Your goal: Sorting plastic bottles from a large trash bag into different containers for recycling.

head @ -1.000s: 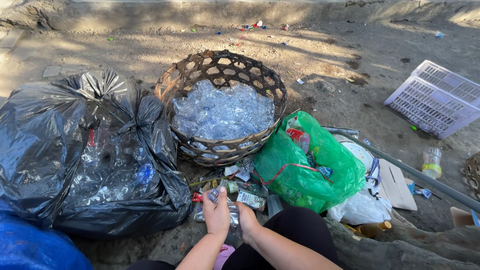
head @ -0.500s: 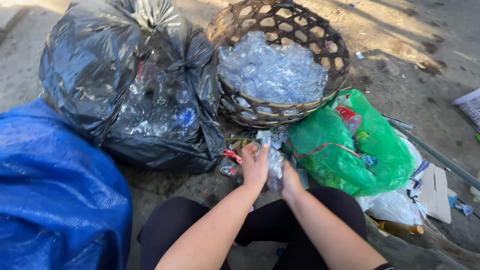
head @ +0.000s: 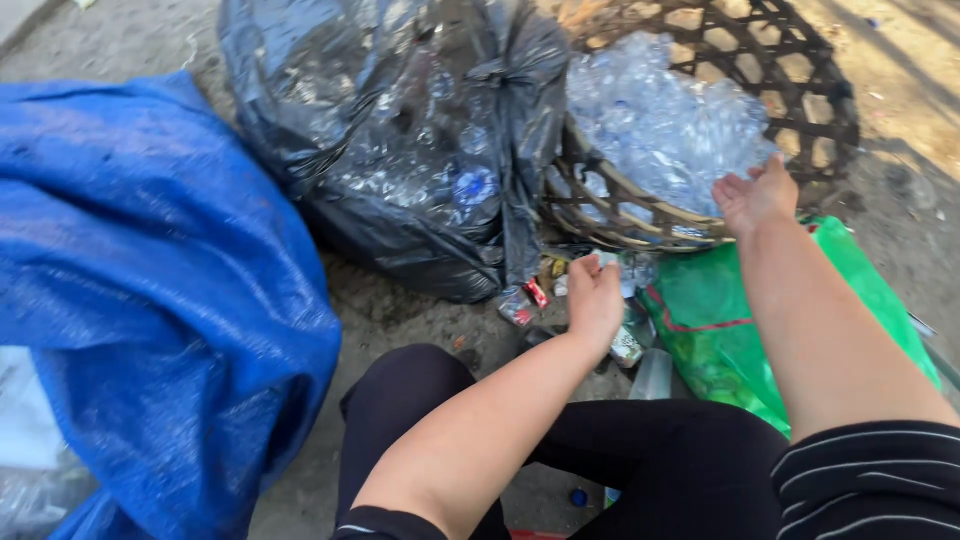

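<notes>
Left hand [head: 594, 300] reaches down, fingers curled on a clear plastic bottle [head: 632, 270] below the basket's near rim. Right hand [head: 757, 193] open, empty, palm-up over one woven basket [head: 820, 110]. Bags: one black [head: 400, 130], one blue [head: 150, 300], one green [head: 720, 320].

The scene is lit by strong daylight from above and beyond the basket [head: 700, 130], where the clear plastic bottles [head: 660, 120] are nearly washed out to white. Sharp glare is thrown off the folds of the black bag [head: 400, 140], and a softer sheen is seen on the blue sack [head: 150, 280]. The right hand [head: 757, 195] is brightly lit, while the left hand [head: 594, 300] is held in partial shade. Deep shadow is cast under the bags. Slight motion blur is noticed, and straight lines are bent toward the edges.
</notes>
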